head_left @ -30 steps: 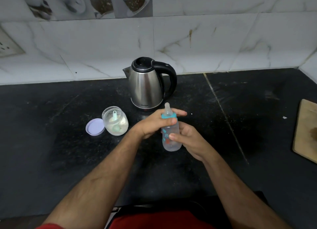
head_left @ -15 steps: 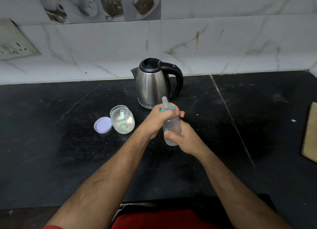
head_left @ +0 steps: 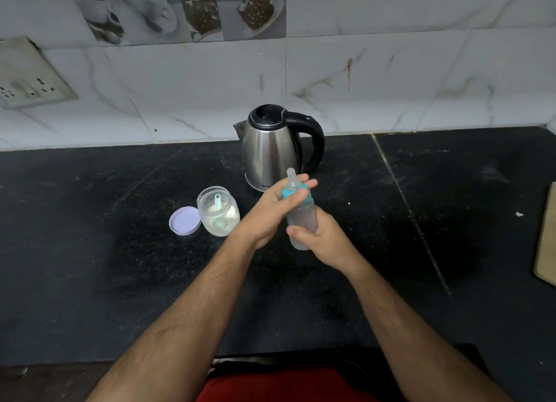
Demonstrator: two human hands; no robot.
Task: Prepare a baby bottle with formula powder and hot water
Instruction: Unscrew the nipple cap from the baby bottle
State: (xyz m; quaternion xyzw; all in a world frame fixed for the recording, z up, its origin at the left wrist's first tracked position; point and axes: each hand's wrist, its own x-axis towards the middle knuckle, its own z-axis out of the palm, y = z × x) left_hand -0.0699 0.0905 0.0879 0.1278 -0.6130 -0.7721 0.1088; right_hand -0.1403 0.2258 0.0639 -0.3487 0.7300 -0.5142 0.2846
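I hold the baby bottle (head_left: 301, 221) upright above the black counter (head_left: 90, 251), in front of the steel kettle (head_left: 270, 149). My right hand (head_left: 323, 242) wraps the lower body of the bottle, thumb across its front and fingers curled behind it. My left hand (head_left: 270, 212) sits at the top: the thumb lies across the teal collar (head_left: 288, 193) and the fingers reach straight past the far side of it, so collar and clear teat (head_left: 291, 177) stand between thumb and fingers. The bottle's contents look cloudy.

To the left of my hands, near but apart, the open formula jar (head_left: 218, 210) stands with a pale green scoop (head_left: 217, 201) inside, and its lilac lid (head_left: 184, 225) lies just beside it on the counter.

Half a second ago my left fingers were curled tight round the collar; now they are stretched out, with only the thumb laid over the collar. The bottle sits in the same right-hand grip, and the kettle, jar and lid have not moved.
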